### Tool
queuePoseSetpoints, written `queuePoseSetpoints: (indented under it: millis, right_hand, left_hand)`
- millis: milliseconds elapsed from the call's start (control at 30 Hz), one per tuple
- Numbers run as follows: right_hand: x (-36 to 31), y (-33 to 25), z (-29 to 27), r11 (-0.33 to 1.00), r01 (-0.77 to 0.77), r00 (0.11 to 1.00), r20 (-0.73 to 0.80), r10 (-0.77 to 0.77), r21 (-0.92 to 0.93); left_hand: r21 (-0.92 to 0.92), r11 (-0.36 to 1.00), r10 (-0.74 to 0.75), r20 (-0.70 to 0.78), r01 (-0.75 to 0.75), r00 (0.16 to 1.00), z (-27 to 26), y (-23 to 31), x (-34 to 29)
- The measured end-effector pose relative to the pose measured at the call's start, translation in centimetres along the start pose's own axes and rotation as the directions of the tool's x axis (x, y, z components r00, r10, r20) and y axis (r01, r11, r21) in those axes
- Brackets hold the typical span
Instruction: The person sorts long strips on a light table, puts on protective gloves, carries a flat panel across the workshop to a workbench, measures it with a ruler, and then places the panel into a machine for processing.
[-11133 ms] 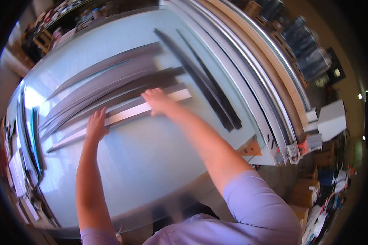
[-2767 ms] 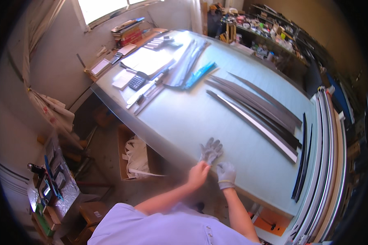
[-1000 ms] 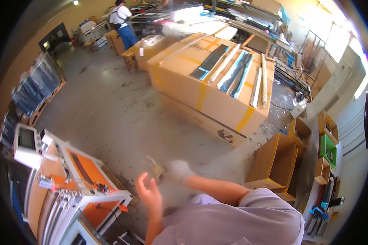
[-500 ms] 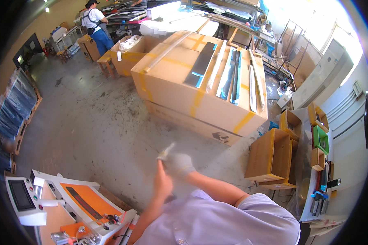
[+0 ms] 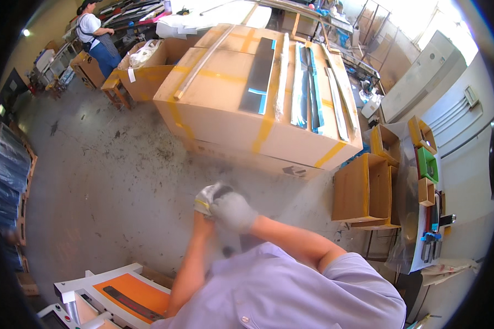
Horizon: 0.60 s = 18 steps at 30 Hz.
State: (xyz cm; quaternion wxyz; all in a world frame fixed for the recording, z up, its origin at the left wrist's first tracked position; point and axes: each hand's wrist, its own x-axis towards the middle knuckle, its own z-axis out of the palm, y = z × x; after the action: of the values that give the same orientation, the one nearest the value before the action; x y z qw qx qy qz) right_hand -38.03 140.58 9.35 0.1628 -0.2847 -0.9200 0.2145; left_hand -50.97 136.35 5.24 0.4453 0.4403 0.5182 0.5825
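The left glove (image 5: pixel 207 193), pale grey with a yellow band near the wrist, is on the person's left hand (image 5: pixel 205 200), out in front of the shirt and above the floor. The right hand (image 5: pixel 235 214), in a right glove (image 5: pixel 241 207) of similar grey, is curled and meets the left one, touching its glove at the finger side. The two hands overlap and blur, so I cannot tell whether the right fingers pinch the fabric, nor how far the left fingers are bent.

Below and left of the hands stands a white-framed machine (image 5: pixel 77 285) with an orange panel (image 5: pixel 118 290). Beyond them, on the concrete floor (image 5: pixel 115 181), sits a large cardboard box (image 5: pixel 214 118) banded with yellow tape; a dark panel (image 5: pixel 259 71), a pale strip (image 5: pixel 282 77) and blue-edged strips (image 5: pixel 307 88) lie on top. To the right, an open brown box (image 5: pixel 352 189) stands beside a counter (image 5: pixel 409 241) bearing a green tray (image 5: pixel 427 163). Far off at upper left, a co-worker (image 5: pixel 90 30) stands near more stock.
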Motion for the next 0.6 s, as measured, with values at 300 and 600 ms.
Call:
queuePoseSetpoints:
  millis: [300,600]
  right_hand:
    - [11.6,8.5,-4.5,0.970,0.092,0.970,-0.239,-0.037,0.224]
    - [16.5,20.7,-11.7,0.973,-0.096,0.992,-0.062,0.112,0.210]
  left_hand:
    - [-0.430,0.820,-0.356,0.132,0.377,0.925,1.3,4.8,19.3]
    - [-0.113,0.859,-0.456,0.269,0.498,0.848,8.3,0.4,32.5]
